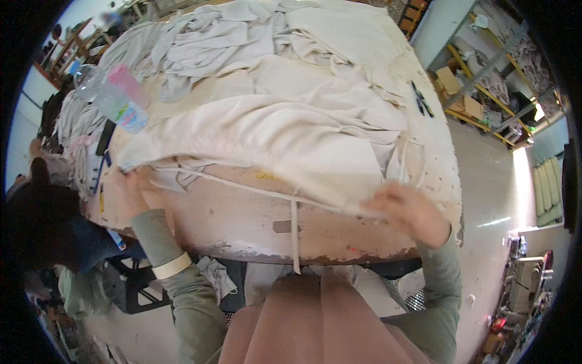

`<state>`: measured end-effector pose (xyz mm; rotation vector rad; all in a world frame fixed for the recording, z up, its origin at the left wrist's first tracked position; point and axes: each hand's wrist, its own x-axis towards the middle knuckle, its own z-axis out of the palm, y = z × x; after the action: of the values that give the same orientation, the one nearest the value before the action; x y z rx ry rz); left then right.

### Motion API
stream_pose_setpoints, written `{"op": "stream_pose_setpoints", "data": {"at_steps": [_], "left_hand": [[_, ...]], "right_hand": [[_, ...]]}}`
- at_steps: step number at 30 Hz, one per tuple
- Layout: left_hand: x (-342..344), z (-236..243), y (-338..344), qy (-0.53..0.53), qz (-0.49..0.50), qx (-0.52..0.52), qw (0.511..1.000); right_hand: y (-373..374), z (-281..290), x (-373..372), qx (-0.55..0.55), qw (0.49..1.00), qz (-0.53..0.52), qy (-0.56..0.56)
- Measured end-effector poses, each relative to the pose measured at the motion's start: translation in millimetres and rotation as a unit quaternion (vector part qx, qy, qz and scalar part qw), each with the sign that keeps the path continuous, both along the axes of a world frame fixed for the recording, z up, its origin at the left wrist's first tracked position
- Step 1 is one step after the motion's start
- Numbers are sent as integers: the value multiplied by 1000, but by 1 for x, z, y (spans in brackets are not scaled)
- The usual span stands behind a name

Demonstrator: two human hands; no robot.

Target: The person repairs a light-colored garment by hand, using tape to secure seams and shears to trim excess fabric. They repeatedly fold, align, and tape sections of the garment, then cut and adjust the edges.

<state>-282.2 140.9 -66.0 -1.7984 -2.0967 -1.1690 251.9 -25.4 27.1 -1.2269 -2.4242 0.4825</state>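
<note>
A cream fabric piece (303,145) lies in folds across the near half of the worktable (230,230). My left hand (136,188) pinches its left end. My right hand (406,212), smeared by motion, is at the fabric's lower right edge; whether its fingers grip the cloth I cannot tell. A narrow pale strip (242,189) runs along the near side of the piece, and another strip (294,233) hangs down over the table's front edge.
More pale cloth (212,36) is heaped at the back. A plastic bottle (124,109), pink container (127,82) and black scissors (422,99) lie on the table. A dark-clothed person (45,218) is at left. Yellow shelving with boxes (467,100) stands at right.
</note>
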Motion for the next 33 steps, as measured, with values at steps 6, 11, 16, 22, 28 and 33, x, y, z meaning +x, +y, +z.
{"op": "stream_pose_setpoints", "data": {"at_steps": [6, 11, 16, 22, 28, 33], "left_hand": [[-8, -20, -10, 187, 100, -31, 977], [80, 43, 20, -613, -231, 34, 755], [212, 55, -73, -389, -414, -327, 755], [258, 67, -112, -530, -399, -229, 713], [256, 61, -117, -418, -387, -250, 783], [263, 54, -118, -416, -434, -190, 776]], "right_hand": [[-28, -40, -22, -174, 954, 243, -32], [-14, -13, -51, -215, 931, 279, -99], [30, 12, -85, -51, 985, 97, 131], [52, 17, -84, -176, 941, -81, 278], [58, 8, -83, -159, 934, -96, 305], [56, 7, -81, -150, 921, -117, 340]]}}
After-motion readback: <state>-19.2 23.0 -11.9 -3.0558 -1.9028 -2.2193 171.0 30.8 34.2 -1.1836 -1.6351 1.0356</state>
